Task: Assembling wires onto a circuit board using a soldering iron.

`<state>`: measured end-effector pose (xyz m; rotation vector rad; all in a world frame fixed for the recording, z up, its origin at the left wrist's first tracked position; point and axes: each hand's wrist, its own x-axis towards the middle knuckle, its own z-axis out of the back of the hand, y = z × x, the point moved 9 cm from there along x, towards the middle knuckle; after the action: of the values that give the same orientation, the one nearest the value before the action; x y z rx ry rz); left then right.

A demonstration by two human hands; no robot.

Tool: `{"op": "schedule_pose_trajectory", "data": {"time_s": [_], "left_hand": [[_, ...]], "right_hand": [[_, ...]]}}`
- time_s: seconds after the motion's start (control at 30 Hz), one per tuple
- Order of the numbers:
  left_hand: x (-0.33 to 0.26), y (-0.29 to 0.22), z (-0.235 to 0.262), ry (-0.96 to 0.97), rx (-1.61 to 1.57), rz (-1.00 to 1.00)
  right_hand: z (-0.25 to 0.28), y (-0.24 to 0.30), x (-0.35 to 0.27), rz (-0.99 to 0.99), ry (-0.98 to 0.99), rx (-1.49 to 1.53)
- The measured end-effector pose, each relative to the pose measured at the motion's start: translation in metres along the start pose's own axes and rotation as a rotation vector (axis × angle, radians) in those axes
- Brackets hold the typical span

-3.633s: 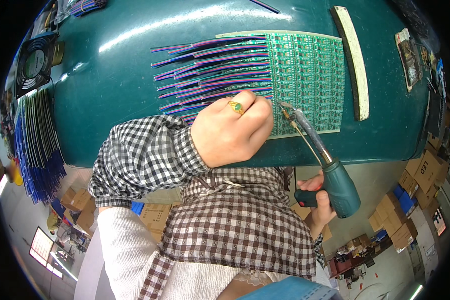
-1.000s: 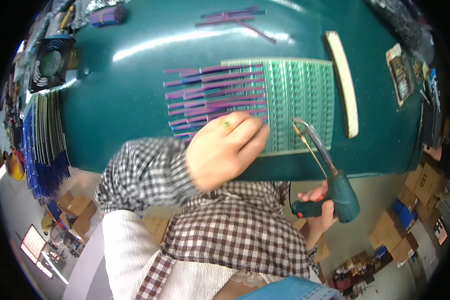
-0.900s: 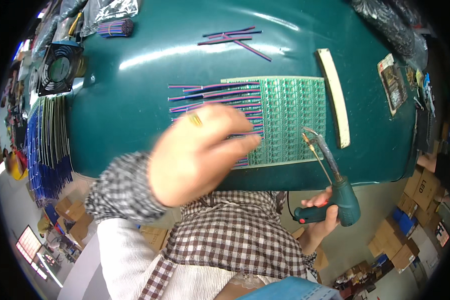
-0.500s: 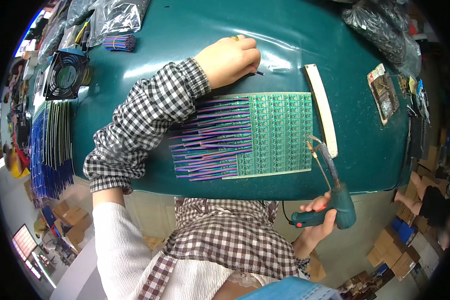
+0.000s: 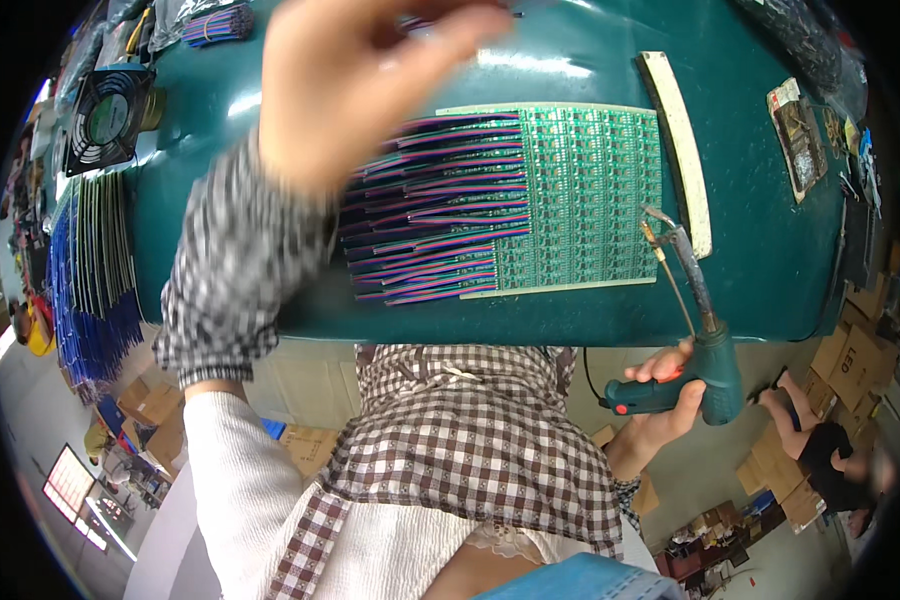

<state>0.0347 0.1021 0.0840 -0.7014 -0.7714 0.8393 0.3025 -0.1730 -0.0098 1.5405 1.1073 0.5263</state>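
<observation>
Near the front edge of the dark green table (image 5: 220,230), toward its right corner, the right hand (image 5: 660,400) is gripping the teal pistol-shaped soldering gun (image 5: 705,335), fingers wrapped around its handle, and its metal tip is hovering just beside the right edge of the green rectangular circuit board panel (image 5: 585,195). The left hand (image 5: 355,75) is sweeping above the table's far side, blurred; the fingers are probably pinching a thin strand of wire, though the blur is making that hard to tell.

The hot tip is pointing toward the board while the eyes are likely following the other hand, so a drift could be scorching the panel or the pale wooden strip (image 5: 678,150) lying beside it. The raised checked sleeve (image 5: 235,270) is passing close over the wires, and a brush could be dragging them out of line.

The panel is lying flat in the table's middle, a grid of small units. The purple, blue and green ribbon wires (image 5: 425,215) are fanning out from its left edge in tight rows.
</observation>
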Motion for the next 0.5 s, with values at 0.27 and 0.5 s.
{"op": "schedule_pose_trajectory", "data": {"time_s": [0.27,0.5], "left_hand": [[-0.120,-0.043,-0.095,0.339,0.416,-0.352],[-0.125,-0.046,-0.100,0.246,0.481,-0.399]], "right_hand": [[-0.009,-0.002,-0.002,-0.029,0.092,0.051],[-0.011,0.005,-0.012,0.020,0.002,-0.151]]}}
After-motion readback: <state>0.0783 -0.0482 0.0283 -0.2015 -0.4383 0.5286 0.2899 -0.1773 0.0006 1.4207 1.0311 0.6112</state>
